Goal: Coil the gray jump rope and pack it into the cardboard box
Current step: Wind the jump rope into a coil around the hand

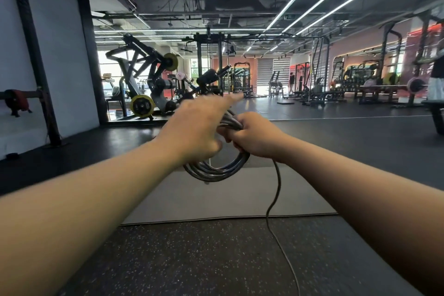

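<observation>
The gray jump rope (217, 170) hangs as a coil of several loops in front of me, at chest height. My right hand (254, 136) is closed around the top of the coil. My left hand (195, 127) is blurred, fingers stretched out over the left side of the coil; whether it grips the rope I cannot tell. A loose strand of the rope (276, 202) drops from under my right wrist and trails down across the floor toward the bottom edge. No cardboard box is in view.
A gray mat (216, 204) lies on the dark speckled rubber floor (192, 259) below the hands. Weight machines (144, 84) stand at the left, racks and benches (374, 89) at the right. A person (291, 81) walks far back; another stands at the right edge.
</observation>
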